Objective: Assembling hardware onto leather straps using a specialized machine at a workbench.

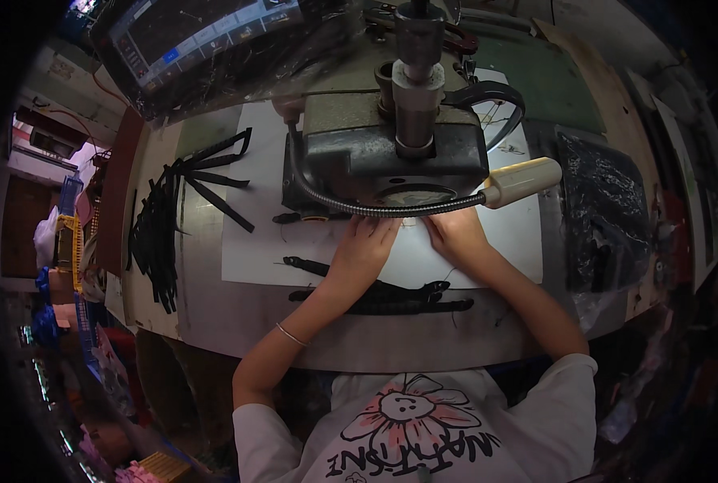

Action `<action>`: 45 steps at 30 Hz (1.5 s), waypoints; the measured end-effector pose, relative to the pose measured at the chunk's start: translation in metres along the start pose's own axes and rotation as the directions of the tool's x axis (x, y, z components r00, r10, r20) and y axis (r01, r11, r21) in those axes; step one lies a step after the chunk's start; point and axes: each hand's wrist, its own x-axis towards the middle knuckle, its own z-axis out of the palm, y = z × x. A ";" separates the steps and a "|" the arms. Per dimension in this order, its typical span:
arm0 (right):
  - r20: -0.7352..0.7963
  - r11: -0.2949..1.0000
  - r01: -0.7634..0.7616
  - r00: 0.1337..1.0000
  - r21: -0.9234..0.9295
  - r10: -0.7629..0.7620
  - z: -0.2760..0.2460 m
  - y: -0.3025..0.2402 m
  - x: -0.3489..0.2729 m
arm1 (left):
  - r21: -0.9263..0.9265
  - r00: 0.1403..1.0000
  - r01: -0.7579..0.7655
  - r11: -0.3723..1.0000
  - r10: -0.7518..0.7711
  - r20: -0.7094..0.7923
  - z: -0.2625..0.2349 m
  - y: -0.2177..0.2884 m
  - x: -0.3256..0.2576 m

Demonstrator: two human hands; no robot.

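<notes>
Both my hands reach in under the head of a sewing machine (391, 153), in the bright patch of its lamp. My left hand (367, 245) is on the left of the needle area with its fingers pressed together. From the right comes my right hand (459, 235), its fingers bent inward. The machine head and the metal gooseneck cover the fingertips, so what they hold cannot be made out. Near my left forearm lie black fabric strips (403, 291) with loose thread ends, partly behind the wrist. A white sheet (254, 249) lies beneath the hands.
A pile of black straps (156, 241) sits at the left on the table (206, 314). A clear plastic bag with dark contents (604, 209) lies right. The lamp's pale handle (524, 181) juts rightward. A plastic-covered screen (206, 48) stands at the upper left.
</notes>
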 end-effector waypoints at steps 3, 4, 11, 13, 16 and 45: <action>0.005 1.000 -0.001 1.000 -0.005 0.001 0.000 -0.001 0.001 | 0.109 1.000 -0.007 0.994 0.004 0.022 -0.001 0.006 0.002; -0.019 1.000 0.006 1.000 0.028 -0.005 0.000 -0.001 0.002 | 0.182 0.999 -0.009 0.983 0.000 0.047 -0.001 0.008 0.003; -0.093 0.998 -0.030 0.995 0.055 0.036 -0.001 -0.002 0.008 | 0.183 1.000 -0.024 0.983 0.023 0.004 0.006 0.004 0.006; -0.097 0.999 -0.026 0.995 0.040 0.030 -0.001 -0.002 0.007 | 0.148 0.999 0.005 0.989 -0.012 0.045 0.009 0.006 0.004; -0.101 0.999 -0.025 0.995 0.021 0.027 0.000 -0.002 0.006 | 0.148 0.998 0.007 0.989 -0.015 0.053 0.009 0.007 0.005; 0.015 0.995 0.003 1.000 0.099 -0.004 -0.007 0.010 0.005 | -0.427 0.972 0.219 0.877 -0.235 0.017 0.018 -0.018 0.000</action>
